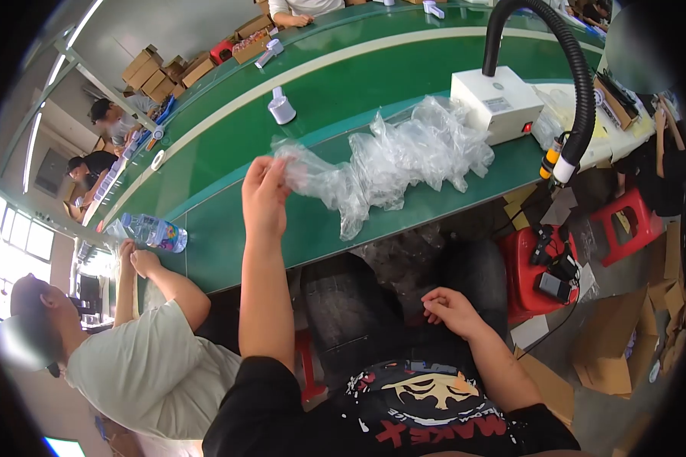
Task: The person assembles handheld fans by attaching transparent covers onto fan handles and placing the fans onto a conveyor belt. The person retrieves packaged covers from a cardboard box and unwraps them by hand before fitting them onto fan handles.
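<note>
Green belt (358,84) across the back, bench (219,255) before it, clear bags (427,148) heaped there, white box (492,99) walling off their right end, bottle (154,232) far left, left hand (265,186) pinching the bags, right hand (453,312) low, loosely half-open, white gadget (282,108) beyond

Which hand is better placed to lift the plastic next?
Probably the left hand: it is raised over the table, fingertips on one end of the plastic. The right hand is over the lap, apart from the plastic.
</note>
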Demonstrator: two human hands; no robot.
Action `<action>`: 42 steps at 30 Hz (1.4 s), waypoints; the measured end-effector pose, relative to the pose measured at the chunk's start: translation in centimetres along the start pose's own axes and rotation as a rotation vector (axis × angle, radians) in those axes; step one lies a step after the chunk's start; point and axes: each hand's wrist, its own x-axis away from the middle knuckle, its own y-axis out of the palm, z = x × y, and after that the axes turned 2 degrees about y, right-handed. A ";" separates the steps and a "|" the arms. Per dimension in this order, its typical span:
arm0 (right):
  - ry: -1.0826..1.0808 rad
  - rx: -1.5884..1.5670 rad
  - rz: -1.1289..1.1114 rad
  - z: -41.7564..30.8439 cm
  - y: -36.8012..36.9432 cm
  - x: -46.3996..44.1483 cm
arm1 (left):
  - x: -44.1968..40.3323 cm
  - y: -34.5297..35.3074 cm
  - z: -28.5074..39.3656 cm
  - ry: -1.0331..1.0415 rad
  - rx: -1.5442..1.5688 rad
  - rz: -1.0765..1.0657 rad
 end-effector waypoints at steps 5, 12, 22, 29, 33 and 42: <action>-0.230 -0.385 -0.299 -3.4 3.1 2.1 | 14.0 3.3 -0.9 -0.050 -0.260 -0.161; -0.239 -0.107 -0.328 -3.0 4.5 2.7 | 20.4 4.4 -3.8 0.457 -0.685 -0.430; -0.082 -0.292 -0.053 -3.3 -1.5 3.7 | 19.9 4.7 -6.2 0.209 -0.418 0.041; -0.355 -0.759 0.286 -9.3 -9.4 5.2 | 19.3 7.3 -10.3 0.420 -0.989 -0.556; -0.371 -0.763 0.348 -10.4 -9.9 5.5 | 19.6 5.3 -14.0 0.472 -1.138 -0.534; -0.340 -0.897 0.254 -8.9 -11.0 2.8 | 19.9 4.6 -14.3 0.136 -0.967 -0.357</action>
